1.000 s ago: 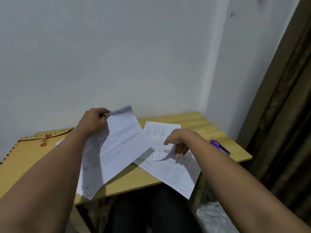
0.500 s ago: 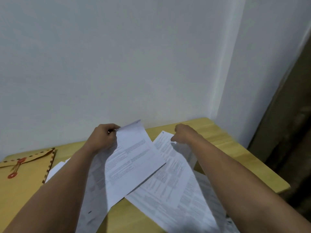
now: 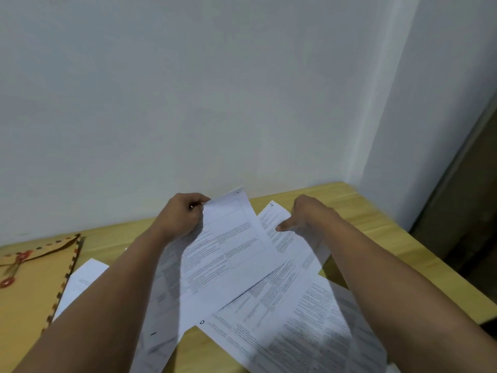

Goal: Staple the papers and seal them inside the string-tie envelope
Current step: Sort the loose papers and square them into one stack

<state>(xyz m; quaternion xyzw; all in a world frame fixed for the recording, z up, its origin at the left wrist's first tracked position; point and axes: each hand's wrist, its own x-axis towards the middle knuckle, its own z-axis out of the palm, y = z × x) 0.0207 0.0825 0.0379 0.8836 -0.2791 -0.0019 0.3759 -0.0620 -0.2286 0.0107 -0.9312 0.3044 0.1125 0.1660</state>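
The person's left hand grips the far left corner of a printed sheet, fingers curled round its edge, so that the sheet tilts up off the wooden surface and slopes down toward the near side. The right hand is just to the right of it, over a second printed sheet marked with a handwritten number at its far corner; the thumb points left across that page and the fingers curl down at its right edge, though whether they truly pinch the paper cannot be told. A third printed sheet lies flat nearer the person, partly under both of the others and under the right forearm. Another white sheet shows at the left, beneath the left forearm. The string-tie envelope, tan with a dashed border and red button fasteners, lies flat at the far left of the surface, just beside that sheet and apart from both hands. A pale wall rises behind the surface.
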